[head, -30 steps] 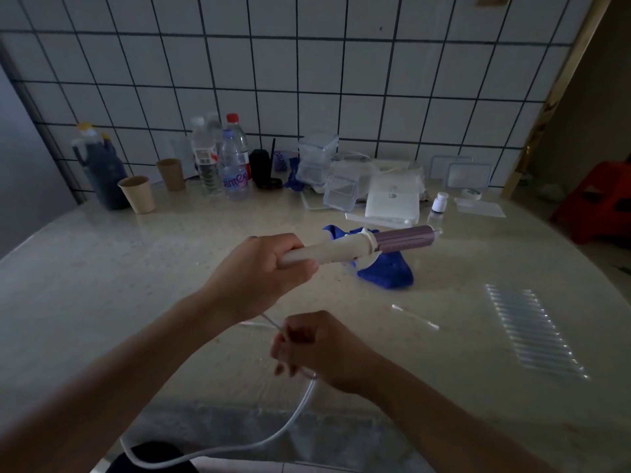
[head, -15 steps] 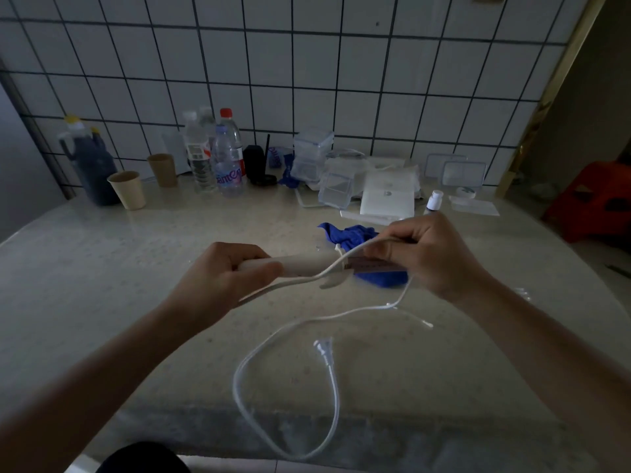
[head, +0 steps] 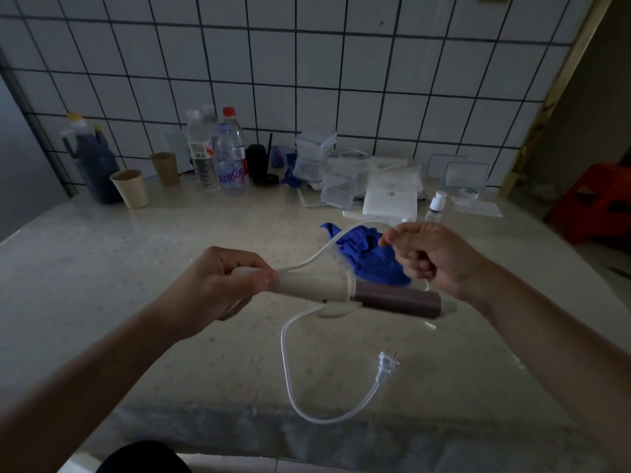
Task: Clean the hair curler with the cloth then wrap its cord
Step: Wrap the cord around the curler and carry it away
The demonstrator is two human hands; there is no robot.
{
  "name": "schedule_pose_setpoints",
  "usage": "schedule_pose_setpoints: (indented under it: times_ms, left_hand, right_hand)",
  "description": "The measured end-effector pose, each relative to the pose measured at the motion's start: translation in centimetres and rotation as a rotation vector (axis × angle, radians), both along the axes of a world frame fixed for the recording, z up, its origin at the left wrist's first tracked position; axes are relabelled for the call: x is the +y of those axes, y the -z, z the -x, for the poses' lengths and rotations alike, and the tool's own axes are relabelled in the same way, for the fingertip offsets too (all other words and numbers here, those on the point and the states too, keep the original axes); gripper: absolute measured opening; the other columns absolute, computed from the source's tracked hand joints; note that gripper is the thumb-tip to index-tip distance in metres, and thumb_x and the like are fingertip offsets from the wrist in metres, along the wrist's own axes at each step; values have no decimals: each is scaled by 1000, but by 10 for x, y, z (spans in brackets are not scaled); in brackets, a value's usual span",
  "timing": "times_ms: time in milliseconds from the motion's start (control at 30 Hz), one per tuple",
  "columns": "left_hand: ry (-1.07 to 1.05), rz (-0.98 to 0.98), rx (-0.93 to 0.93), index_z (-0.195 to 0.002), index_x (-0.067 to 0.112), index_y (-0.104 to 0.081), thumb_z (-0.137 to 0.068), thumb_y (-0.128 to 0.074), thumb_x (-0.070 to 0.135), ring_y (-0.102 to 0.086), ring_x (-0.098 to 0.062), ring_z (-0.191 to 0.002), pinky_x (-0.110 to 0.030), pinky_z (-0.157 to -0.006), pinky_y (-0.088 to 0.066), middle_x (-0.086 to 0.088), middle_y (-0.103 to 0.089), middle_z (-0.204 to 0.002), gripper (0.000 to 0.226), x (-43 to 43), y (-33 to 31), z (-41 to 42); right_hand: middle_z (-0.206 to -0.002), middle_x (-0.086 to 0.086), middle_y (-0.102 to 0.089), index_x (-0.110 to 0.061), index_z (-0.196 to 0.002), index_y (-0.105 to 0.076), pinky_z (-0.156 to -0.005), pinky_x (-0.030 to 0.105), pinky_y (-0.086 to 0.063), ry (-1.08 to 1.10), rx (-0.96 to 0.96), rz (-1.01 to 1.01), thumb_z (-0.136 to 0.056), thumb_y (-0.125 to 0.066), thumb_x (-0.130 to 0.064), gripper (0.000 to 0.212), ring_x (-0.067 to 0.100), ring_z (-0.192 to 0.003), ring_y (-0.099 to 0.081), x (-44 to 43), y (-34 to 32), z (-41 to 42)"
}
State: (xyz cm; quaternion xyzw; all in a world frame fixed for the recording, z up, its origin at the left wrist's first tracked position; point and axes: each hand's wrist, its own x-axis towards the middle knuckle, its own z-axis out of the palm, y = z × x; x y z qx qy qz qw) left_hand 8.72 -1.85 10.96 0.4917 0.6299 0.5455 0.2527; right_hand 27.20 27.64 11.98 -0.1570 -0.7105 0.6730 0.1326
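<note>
The hair curler point(head: 341, 291) has a cream handle and a mauve barrel pointing right, held level above the table. My left hand point(head: 218, 279) grips the handle's end. My right hand point(head: 432, 256) is closed on the white cord point(head: 327, 249), which runs from the handle's end up and over to my fingers behind the barrel. One turn of cord crosses the handle near the barrel. The rest hangs in a loop below, ending in the plug point(head: 387, 365) over the table. The blue cloth point(head: 370, 259) lies crumpled on the table behind the curler.
Along the tiled wall stand a dark jug point(head: 92, 165), two paper cups point(head: 131, 187), water bottles point(head: 228, 155), clear plastic boxes point(head: 314, 151), a white pad point(head: 391, 196) and a small white bottle point(head: 438, 201). A red stool point(head: 594, 199) is at the right. The table's front edge point(head: 307, 435) is close to me.
My right hand has lifted from the barrel up behind it, carrying the cord over the curler. The hanging loop has shortened and the plug has swung to the right.
</note>
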Motion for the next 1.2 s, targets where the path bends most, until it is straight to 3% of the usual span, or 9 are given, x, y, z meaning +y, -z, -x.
schedule_pose_setpoints:
  times_ms: [100, 233, 333, 467, 567, 667, 867, 1067, 1200]
  left_hand:
    - [-16, -138, -142, -71, 17, -72, -85, -69, 36, -26, -13, -36, -18, -40, -25, -2, -39, -48, 24, 5, 0, 2]
    - [-74, -254, -219, -82, 13, -74, -89, -68, 37, -28, -11, -37, -16, -39, -27, 6, -42, -52, 26, 18, -5, 1]
    - [-186, -242, -117, -71, 17, -69, -89, -62, 38, -31, -15, -39, -20, -40, -28, 0, -45, -52, 29, 31, -8, -7]
    - [-394, -110, 184, -75, 22, -70, -89, -63, 41, -43, -7, -40, -21, -37, -34, 3, -54, -49, 25, 39, -3, -13]
    - [-440, -3, 468, -81, 23, -69, -90, -63, 36, -52, -6, -45, -15, -40, -38, 5, -61, -57, 17, 32, 3, -15]
    - [-397, 26, 528, -82, 26, -69, -86, -65, 38, -56, -8, -48, -15, -40, -40, 4, -64, -59, 14, 17, 8, -14]
    - [-139, -34, 235, -83, 23, -74, -85, -61, 46, -42, -13, -41, -21, -37, -34, -3, -56, -54, 26, -3, -6, 10]
    - [33, -172, -99, -74, 17, -71, -90, -59, 32, -28, -15, -42, -20, -41, -26, 3, -40, -53, 25, 6, 0, 10]
    - [-166, -230, -256, -83, 9, -77, -94, -57, 30, -28, -13, -41, -19, -39, -27, 4, -38, -52, 31, 26, 5, -1]
  right_hand:
    - [-51, -8, -54, -24, -76, -81, -44, 15, -35, 62, -67, -275, -105, -61, -20, 36, 3, -42, -44, -16, 25, -2]
    - [-44, -11, -42, -25, -84, -76, -52, 23, -37, -52, -278, -725, -108, -49, -48, 43, 5, -42, -38, -59, 31, 1]
    - [-50, -23, -58, -26, -83, -70, -54, 20, -35, -139, -325, -842, -108, -47, -50, 42, -4, -46, -52, -93, 24, -1]
    - [-58, 0, -56, -14, -84, -70, -52, 26, -39, -147, -168, -861, -104, -57, -44, 38, 4, -50, -48, -114, 10, -6]
    - [-53, -7, -49, -22, -78, -71, -48, 17, -33, -58, 22, -847, -102, -66, -32, 27, 4, -47, -41, -99, -9, -9]
    - [-58, -2, -63, -22, -78, -78, -51, 15, -37, 65, 116, -863, -96, -74, -33, 21, 4, -51, -48, -64, -25, -6]
    - [-60, -2, -57, -32, -80, -82, -57, 21, -40, -83, -60, -674, -79, -64, -67, 39, 9, -55, -46, -10, -18, 3]
    - [-64, -3, -66, -18, -88, -79, -47, 18, -42, -180, -90, -257, -96, -65, -36, 24, 6, -47, -52, -10, 2, 2]
    - [-68, -13, -58, -22, -87, -63, -62, 24, -41, -134, -270, -674, -113, -41, -38, 37, -3, -53, -53, -63, 18, 4]
